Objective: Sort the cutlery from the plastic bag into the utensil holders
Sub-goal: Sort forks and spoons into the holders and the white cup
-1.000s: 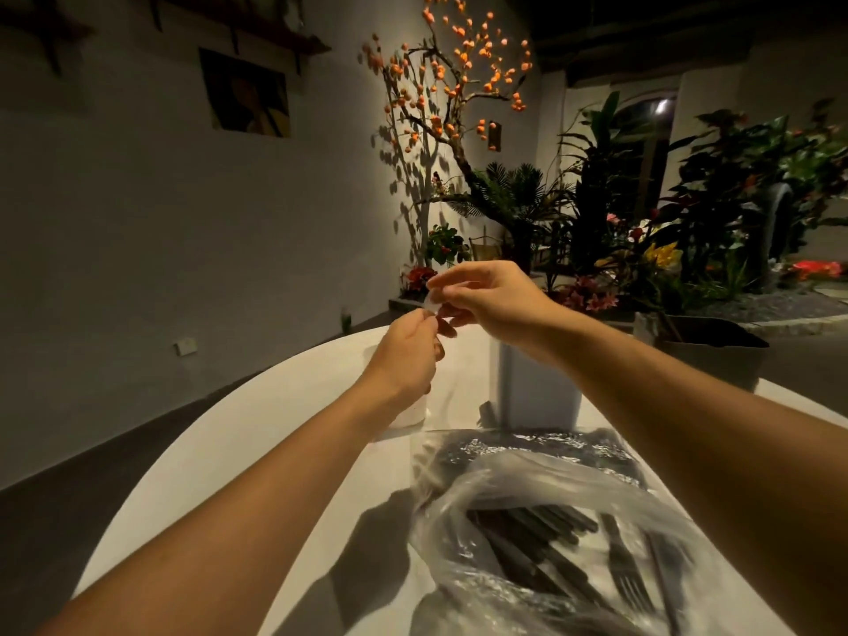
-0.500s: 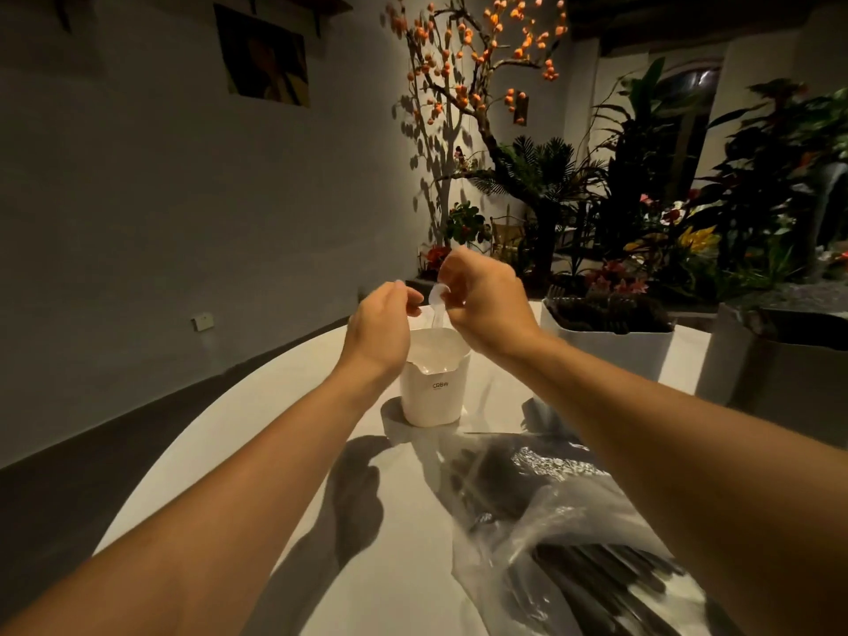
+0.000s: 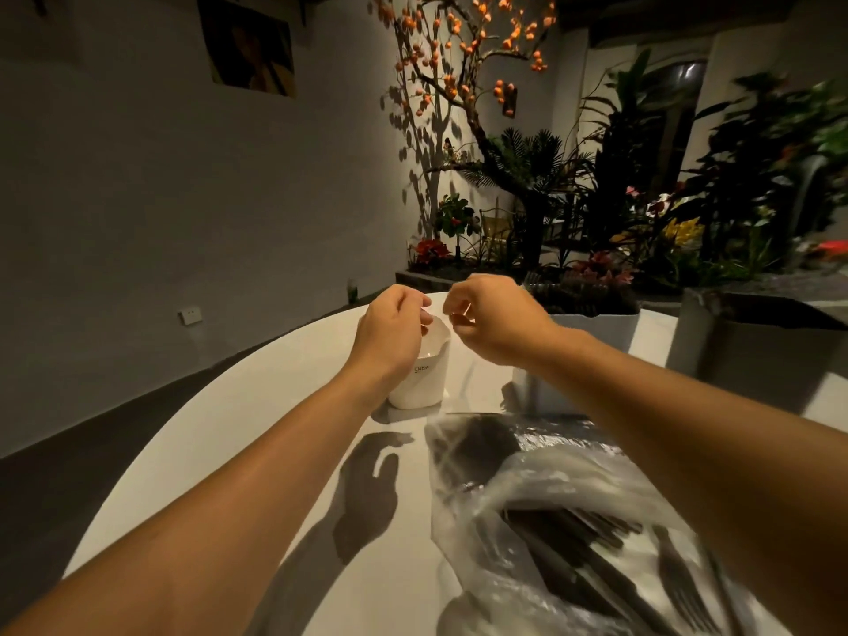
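A clear plastic bag [image 3: 541, 488] full of black cutlery [image 3: 596, 557] lies on the white round table [image 3: 257, 452] at the near right. Behind it stands a small white utensil holder [image 3: 426, 378]. My left hand [image 3: 392, 332] hovers at the holder's rim, with its fingertips pinched on a thin pale sliver. My right hand [image 3: 498, 321] is a short gap to the right, fingers curled and pinched; I cannot make out what is in them. A second white holder [image 3: 596, 330] with dark contents stands behind my right wrist.
A larger grey container [image 3: 752, 360] stands at the table's right side. Beyond the far edge are potted plants and a lit tree with orange fruit [image 3: 459, 62]. A grey wall runs along the left, with dark floor below.
My hands were together above the small holder, pinching a small translucent piece. They have dropped to its rim and drawn apart. The camera has tilted down and slightly left.
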Tool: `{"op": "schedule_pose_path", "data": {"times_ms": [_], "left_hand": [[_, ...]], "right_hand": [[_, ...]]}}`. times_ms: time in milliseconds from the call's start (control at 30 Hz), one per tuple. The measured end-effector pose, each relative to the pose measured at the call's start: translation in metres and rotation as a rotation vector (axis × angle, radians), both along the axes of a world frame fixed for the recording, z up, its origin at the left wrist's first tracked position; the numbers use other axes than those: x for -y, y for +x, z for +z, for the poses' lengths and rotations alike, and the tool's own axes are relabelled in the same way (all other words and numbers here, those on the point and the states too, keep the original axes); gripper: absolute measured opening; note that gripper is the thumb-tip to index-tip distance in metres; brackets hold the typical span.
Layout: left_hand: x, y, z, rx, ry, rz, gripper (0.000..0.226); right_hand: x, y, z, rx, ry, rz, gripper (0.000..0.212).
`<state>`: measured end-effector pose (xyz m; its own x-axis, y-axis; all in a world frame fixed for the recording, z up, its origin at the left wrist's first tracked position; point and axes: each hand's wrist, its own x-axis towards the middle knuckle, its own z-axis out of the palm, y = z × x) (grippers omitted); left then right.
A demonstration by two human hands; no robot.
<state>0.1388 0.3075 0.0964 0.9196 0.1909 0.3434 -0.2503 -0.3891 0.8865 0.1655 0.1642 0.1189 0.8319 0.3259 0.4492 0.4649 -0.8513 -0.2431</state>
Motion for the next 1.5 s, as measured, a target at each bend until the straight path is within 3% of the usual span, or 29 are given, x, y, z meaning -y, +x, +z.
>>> {"op": "schedule_pose_path", "data": {"times_ms": [233, 367, 433, 567, 633, 733, 800, 867, 967, 1067, 1233, 1500], "left_hand": [[0.055, -0.072, 0.009, 0.067, 0.085, -0.140, 0.016], [0.078, -0.116, 0.010, 0.288, 0.058, -0.179, 0.028], [0.089, -0.138, 0.001, 0.309, 0.186, -0.251, 0.033], [0.103, -0.165, -0.036, 0.113, 0.666, -0.277, 0.029], [0.104, -0.170, -0.049, 0.079, 0.842, -0.215, 0.012], [0.102, -0.163, -0.056, 0.136, 0.963, -0.217, 0.066], [0.105, -0.157, -0.053, 0.274, 0.913, -0.165, 0.079], [0.111, -0.151, -0.054, 0.365, 0.822, -0.105, 0.081], [0.114, -0.148, -0.068, 0.378, 0.744, -0.099, 0.079], [0.109, -0.145, -0.091, 0.313, 0.681, -0.146, 0.070], [0.103, -0.130, -0.106, 0.178, 0.671, -0.127, 0.052], [0.096, -0.131, -0.111, 0.186, 0.705, -0.150, 0.043]], "right_hand": [[0.054, -0.085, 0.025, -0.101, 0.052, -0.066, 0.006], [0.086, -0.143, 0.034, -0.327, 0.155, 0.023, 0.023], [0.101, -0.168, 0.029, -0.509, 0.165, 0.064, 0.031], [0.114, -0.197, -0.004, -0.891, -0.015, 0.000, 0.021], [0.118, -0.199, -0.027, -0.829, -0.263, -0.073, 0.024], [0.129, -0.197, -0.051, -0.494, -0.527, -0.208, 0.026], [0.130, -0.198, -0.060, -0.324, -0.507, -0.227, 0.020], [0.123, -0.196, -0.068, -0.300, -0.399, -0.176, 0.019], [0.106, -0.184, -0.085, -0.374, -0.253, -0.145, 0.045], [0.099, -0.174, -0.109, -0.349, -0.304, -0.249, 0.063], [0.091, -0.179, -0.111, -0.019, -0.334, -0.179, 0.037], [0.108, -0.186, -0.111, 0.050, -0.184, -0.100, 0.029]]}}
